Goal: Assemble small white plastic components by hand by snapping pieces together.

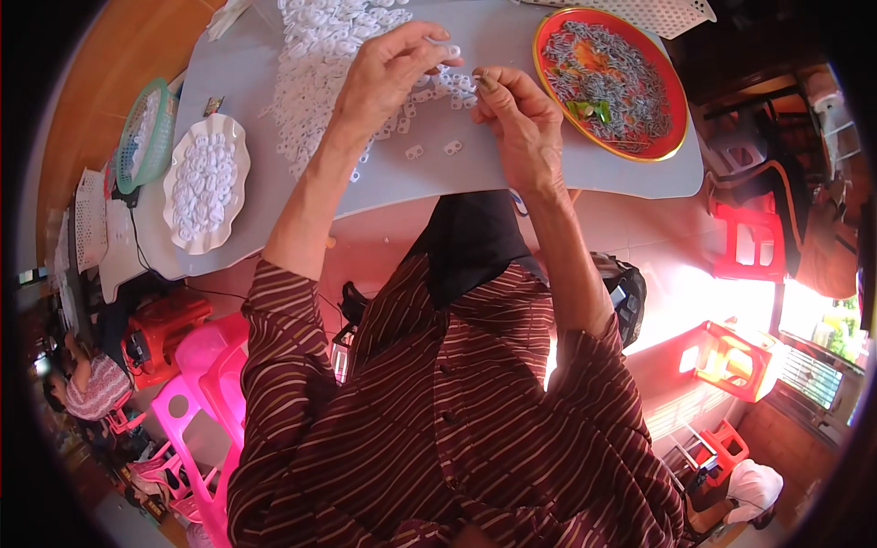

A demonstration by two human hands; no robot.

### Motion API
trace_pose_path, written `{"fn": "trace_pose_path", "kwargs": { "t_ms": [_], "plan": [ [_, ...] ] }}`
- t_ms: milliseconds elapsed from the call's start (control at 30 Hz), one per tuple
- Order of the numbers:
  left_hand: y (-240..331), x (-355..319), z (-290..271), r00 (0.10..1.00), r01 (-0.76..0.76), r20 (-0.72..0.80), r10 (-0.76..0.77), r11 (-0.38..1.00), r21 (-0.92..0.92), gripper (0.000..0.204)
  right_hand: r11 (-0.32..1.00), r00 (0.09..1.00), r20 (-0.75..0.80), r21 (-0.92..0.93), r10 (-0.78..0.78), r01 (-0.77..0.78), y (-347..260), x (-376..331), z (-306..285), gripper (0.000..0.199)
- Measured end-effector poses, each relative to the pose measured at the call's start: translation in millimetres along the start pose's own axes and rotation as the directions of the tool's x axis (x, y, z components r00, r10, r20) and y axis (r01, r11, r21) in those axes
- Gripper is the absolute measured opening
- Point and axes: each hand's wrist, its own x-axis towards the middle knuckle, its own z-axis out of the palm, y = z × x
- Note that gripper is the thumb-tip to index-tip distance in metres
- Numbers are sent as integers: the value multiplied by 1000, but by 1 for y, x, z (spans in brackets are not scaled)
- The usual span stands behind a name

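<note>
My left hand is raised over the table, thumb and forefinger pinching a small white plastic piece. Close beside it, my right hand is closed in a pinch on something tiny, mostly hidden by the fingertips. Beneath both hands lie loose white plastic pieces, some with two holes, such as this one. They spread from a large white heap left of my left forearm. To the right of my right hand is a round red tray with a gold rim, holding many thin grey nail-like pins and something green.
A scalloped white dish of white pieces sits on the grey table at left. Beyond it stands a green basket. Pink chairs and red stools surround the table. Other people sit at lower left and lower right.
</note>
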Motion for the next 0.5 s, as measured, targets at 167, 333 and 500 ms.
{"fn": "trace_pose_path", "kwargs": {
  "t_ms": [167, 333, 500],
  "plan": [
    [-3, -22, 3, 992, 125, -4, -130, 962, -242, 19, 996, 999, 45, -87, -17, 20, 0, -1, 3, 14],
    [5, -24, 13, 994, -23, -113, 2, 982, -187, 13, 988, 999, 29, -152, -36, 40, 1, -1, 6, 13],
    [8, -26, 14, 991, -33, -133, 18, 994, -109, 12, 993, 999, 11, -109, -53, 54, 0, -1, 3, 13]
  ]
}}
